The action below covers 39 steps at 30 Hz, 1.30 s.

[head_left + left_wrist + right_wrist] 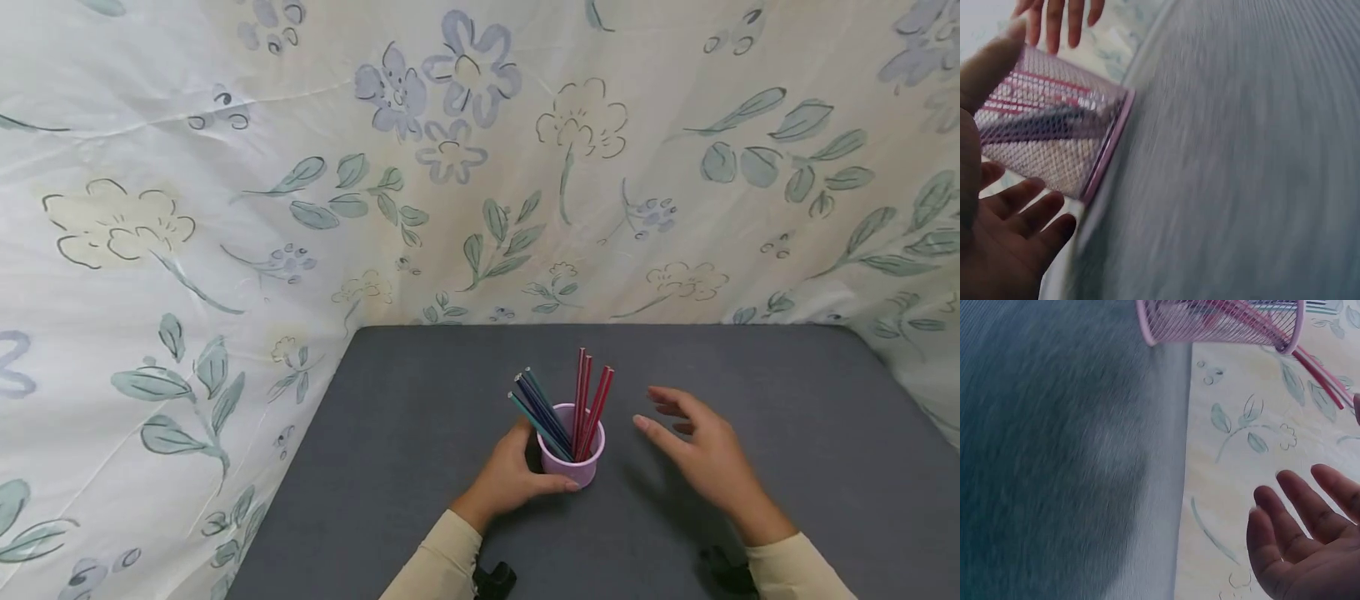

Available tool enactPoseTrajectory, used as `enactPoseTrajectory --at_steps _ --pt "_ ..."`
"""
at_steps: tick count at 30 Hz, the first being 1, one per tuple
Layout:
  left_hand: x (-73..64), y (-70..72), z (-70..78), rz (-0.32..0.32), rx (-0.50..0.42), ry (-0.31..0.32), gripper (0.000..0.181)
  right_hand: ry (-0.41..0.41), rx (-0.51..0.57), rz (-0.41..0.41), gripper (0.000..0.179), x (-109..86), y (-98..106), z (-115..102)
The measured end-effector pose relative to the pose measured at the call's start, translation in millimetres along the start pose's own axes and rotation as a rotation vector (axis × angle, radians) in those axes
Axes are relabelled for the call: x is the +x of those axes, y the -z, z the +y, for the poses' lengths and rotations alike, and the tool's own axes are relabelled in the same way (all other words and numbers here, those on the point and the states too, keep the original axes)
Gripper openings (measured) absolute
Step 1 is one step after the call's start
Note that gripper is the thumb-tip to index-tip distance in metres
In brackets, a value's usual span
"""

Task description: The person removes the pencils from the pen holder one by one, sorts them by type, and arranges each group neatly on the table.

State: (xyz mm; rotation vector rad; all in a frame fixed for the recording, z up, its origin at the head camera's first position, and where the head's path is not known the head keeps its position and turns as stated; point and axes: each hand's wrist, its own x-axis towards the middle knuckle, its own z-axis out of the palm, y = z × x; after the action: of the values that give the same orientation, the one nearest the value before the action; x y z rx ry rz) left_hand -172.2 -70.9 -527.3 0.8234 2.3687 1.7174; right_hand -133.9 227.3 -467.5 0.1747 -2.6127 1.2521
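Note:
A pink mesh pencil cup [572,475] stands on the dark grey table, holding several pencils. The red pencils [592,408] lean to the right; the blue and teal pencils [542,412] lean to the left. My left hand [510,477] curves round the cup's left side, thumb across the front and fingers partly hidden behind it. In the left wrist view, the thumb lies over the mesh of the cup [1047,112] and the fingers spread below. To the right of the cup, my right hand [705,454] hovers apart from it, fingers loosely bent and holding nothing.
The dark grey table [405,442] reaches back to a hanging floral cloth [510,208], which also runs along the left and right sides. Black wrist-worn devices show under both wrists, one by the left sleeve [438,558].

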Motion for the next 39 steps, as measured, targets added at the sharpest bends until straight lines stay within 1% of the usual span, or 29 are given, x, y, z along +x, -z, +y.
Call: enactPoseTrajectory --at_steps 2,5,11,14,17,22,26,33,39 --pt "1.0 -4.8 -2.2 0.003 -0.034 -0.003 0.099 0.005 0.038 0.012 0.055 0.2 -3 -2" --pt "1.4 -9.4 -5.2 0.029 -0.049 0.016 0.094 0.001 0.101 0.009 0.048 1.1 -5 -6" --pt "1.6 -12.0 -10.6 0.056 -0.053 0.04 0.091 -0.029 0.213 0.016 0.038 5.1 -8 -12" --pt "0.5 -11.9 -13.6 0.053 -0.053 0.055 0.092 -0.052 0.224 0.034 0.036 8.7 -11 -19" --pt "-0.1 -11.6 -15.3 0.048 -0.067 0.068 0.093 -0.054 0.227 0.051 0.035 12.6 -15 -25" --pt "0.1 -12.4 -17.0 0.052 -0.103 0.051 0.091 -0.042 0.262 0.07 0.034 18.2 -22 -30" --pt "0.4 -13.0 -18.6 0.044 -0.114 0.038 0.091 -0.049 0.301 0.081 0.033 22.3 -28 -30" --pt "0.3 -11.6 -18.6 0.05 -0.079 0.058 0.091 -0.089 0.32 0.098 0.027 29.1 -37 -31" --pt "1.2 -11.5 -20.0 0.049 -0.068 0.056 0.091 -0.108 0.306 0.082 0.023 31.4 -41 -30"
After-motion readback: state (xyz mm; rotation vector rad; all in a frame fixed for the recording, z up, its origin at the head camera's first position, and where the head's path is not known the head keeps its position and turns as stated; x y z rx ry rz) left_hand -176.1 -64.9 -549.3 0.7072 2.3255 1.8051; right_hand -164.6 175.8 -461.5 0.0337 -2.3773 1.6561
